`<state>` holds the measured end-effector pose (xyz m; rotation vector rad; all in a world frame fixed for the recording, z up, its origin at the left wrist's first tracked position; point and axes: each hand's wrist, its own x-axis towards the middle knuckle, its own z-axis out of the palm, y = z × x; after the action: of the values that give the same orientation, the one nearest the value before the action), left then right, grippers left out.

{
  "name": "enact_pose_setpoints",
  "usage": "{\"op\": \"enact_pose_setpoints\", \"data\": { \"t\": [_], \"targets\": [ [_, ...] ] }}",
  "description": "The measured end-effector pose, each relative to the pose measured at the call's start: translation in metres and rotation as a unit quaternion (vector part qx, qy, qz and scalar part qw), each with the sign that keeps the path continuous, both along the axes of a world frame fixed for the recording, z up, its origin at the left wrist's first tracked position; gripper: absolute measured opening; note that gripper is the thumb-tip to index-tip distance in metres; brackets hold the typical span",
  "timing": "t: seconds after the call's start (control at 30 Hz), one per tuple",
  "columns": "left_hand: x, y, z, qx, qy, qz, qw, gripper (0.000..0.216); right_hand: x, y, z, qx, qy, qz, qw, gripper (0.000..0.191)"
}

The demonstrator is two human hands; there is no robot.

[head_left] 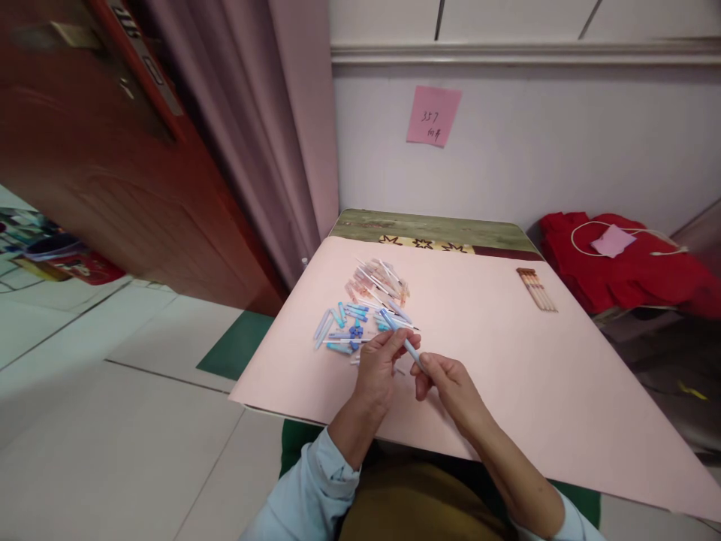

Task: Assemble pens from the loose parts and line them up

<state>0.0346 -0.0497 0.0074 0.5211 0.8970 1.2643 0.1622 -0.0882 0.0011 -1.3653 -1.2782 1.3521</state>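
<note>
Both my hands hold one light blue pen (401,336) above a pink sheet (496,353) on the table. My left hand (381,362) pinches the pen near its middle, fingers closed. My right hand (447,383) grips the pen's lower end, fingers curled. Just beyond my left hand lies a loose heap of pen parts (360,308): blue barrels and caps nearer me, pink and clear ones farther off.
A neat row of finished pens (537,289) lies at the far right of the sheet. A red cloth (619,278) with a pink note and a cord sits right of the table. A wooden door (113,150) and a curtain (264,135) stand left.
</note>
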Motion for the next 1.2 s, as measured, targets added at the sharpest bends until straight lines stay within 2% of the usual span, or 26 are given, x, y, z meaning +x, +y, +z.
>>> {"op": "enact_pose_setpoints", "data": {
  "t": [0.07,0.17,0.23,0.27,0.33,0.43,0.5,0.6,0.8,0.93,1.0,1.1,1.2],
  "targets": [
    [0.001,0.0,0.0,-0.005,0.013,0.012,1.0,0.024,0.002,-0.001,-0.003,0.074,-0.124,-0.042,0.989,0.045],
    [0.003,0.0,0.0,-0.017,0.013,0.018,1.0,0.025,0.003,-0.004,-0.007,0.178,-0.286,-0.112,0.935,0.036],
    [0.003,0.0,-0.001,-0.023,0.005,0.017,1.0,0.026,0.003,-0.006,-0.008,0.215,-0.326,-0.131,0.911,0.034],
    [0.004,0.001,-0.001,-0.023,0.001,0.013,1.0,0.026,0.002,-0.006,-0.008,0.217,-0.325,-0.129,0.912,0.035],
    [0.004,0.001,-0.002,-0.019,-0.003,0.001,1.0,0.026,0.002,-0.007,-0.006,0.183,-0.279,-0.106,0.937,0.035],
    [0.003,0.001,-0.003,-0.005,-0.002,-0.023,1.0,0.027,0.003,-0.007,-0.001,0.093,-0.153,-0.051,0.983,0.039],
    [0.003,0.0,-0.003,0.0,-0.006,-0.037,0.999,0.027,0.005,-0.005,0.0,0.047,-0.074,-0.021,0.996,0.042],
    [0.001,-0.001,-0.001,-0.003,-0.011,-0.052,0.999,0.026,0.007,-0.001,-0.002,0.001,0.04,0.013,0.999,0.042],
    [0.003,-0.003,0.004,-0.025,-0.025,-0.072,0.997,0.029,0.008,0.001,-0.009,-0.07,0.204,0.046,0.975,0.038],
    [0.007,-0.009,0.002,-0.041,-0.018,-0.067,0.997,0.03,0.01,-0.004,-0.01,-0.092,0.226,0.066,0.968,0.042],
    [0.01,-0.014,0.0,-0.047,-0.007,-0.048,0.998,0.031,0.011,-0.007,-0.011,-0.064,0.191,0.069,0.977,0.043],
    [0.014,-0.02,-0.002,-0.036,-0.003,-0.02,0.999,0.031,0.014,-0.009,-0.012,-0.013,0.144,0.033,0.989,0.041],
    [0.017,-0.023,0.001,-0.017,0.004,-0.018,1.0,0.032,0.016,-0.006,-0.01,0.012,0.129,0.007,0.992,0.042]
  ]
}}
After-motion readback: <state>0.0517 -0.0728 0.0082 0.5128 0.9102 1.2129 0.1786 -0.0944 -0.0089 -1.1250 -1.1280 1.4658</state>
